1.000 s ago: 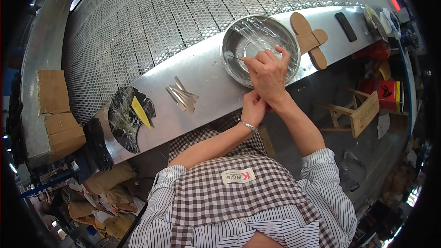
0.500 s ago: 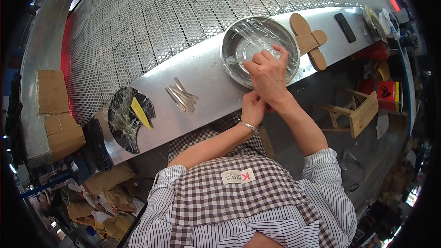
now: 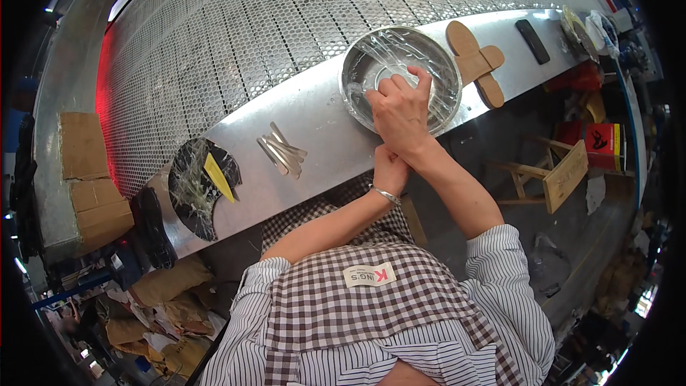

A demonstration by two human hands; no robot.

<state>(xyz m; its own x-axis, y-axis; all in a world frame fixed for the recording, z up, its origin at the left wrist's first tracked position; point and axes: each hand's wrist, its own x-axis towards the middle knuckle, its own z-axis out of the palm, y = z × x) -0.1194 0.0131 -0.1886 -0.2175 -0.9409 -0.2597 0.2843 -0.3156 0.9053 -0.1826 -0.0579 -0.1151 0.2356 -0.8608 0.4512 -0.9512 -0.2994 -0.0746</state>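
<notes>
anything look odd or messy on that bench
Wrinkled clear stuff, maybe film, streaks the pan and the round black piece left of the metal strips, which lie crossed in a loose pile. That looks untidy.

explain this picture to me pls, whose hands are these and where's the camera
No machine here: a person works bare-handed, seen from a wide fisheye camera on their own head, looking down, so straight edges bend. The right hand is over a round metal bowl with clear material inside; the left hand shows just below it. I can't tell whether either holds anything. The metal bench also bears thin metal strips, crossed brown pieces, a dark narrow object, and a yellow piece on a black piece.
</notes>
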